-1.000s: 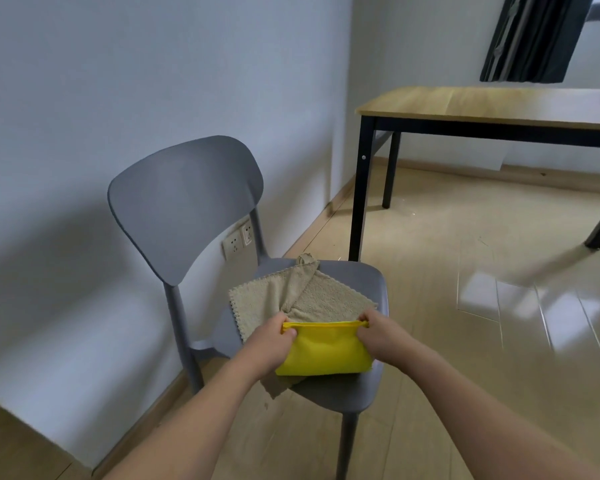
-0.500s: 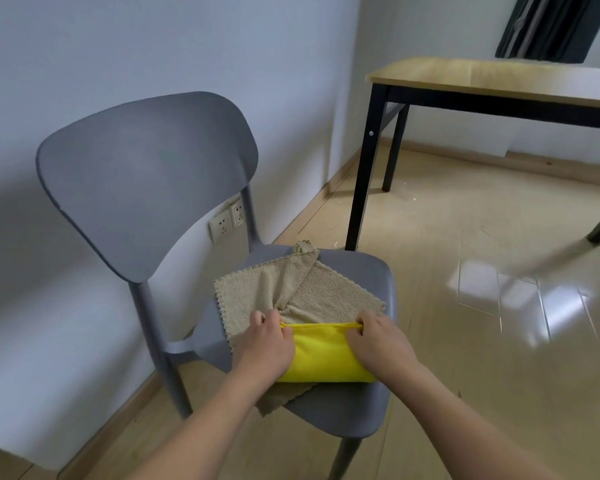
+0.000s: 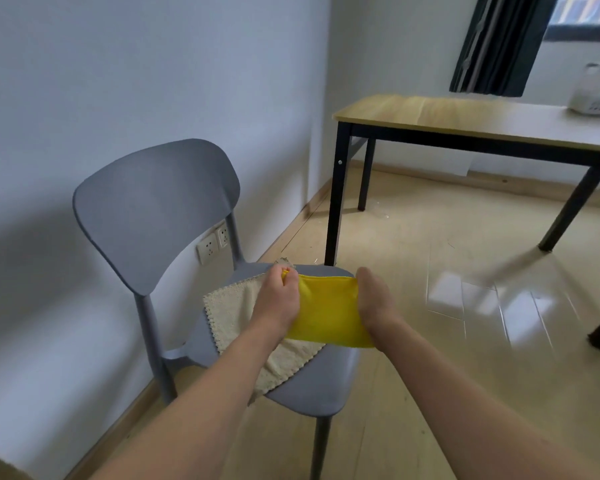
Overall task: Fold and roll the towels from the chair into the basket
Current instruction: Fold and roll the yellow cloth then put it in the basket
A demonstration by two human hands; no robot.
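A folded yellow towel (image 3: 326, 311) hangs stretched between my two hands, lifted above the seat of the grey chair (image 3: 160, 216). My left hand (image 3: 279, 299) pinches its upper left corner. Its right edge is gripped by my right hand (image 3: 374, 303). A beige towel (image 3: 232, 317) with a scalloped edge lies spread on the seat below, partly hidden by my left arm. A white basket (image 3: 596, 95) stands on the wooden table at the far right edge of the view.
The wooden table (image 3: 465, 116) with black legs stands behind and to the right of the chair. A pale wall with sockets (image 3: 213, 242) runs along the left. Glossy wooden floor stretches to the right. A dark curtain (image 3: 496, 43) hangs at the window.
Both hands have raised the yellow towel off the seat and hold it stretched upright. My view has tilted up and back, bringing the basket on the table into sight.
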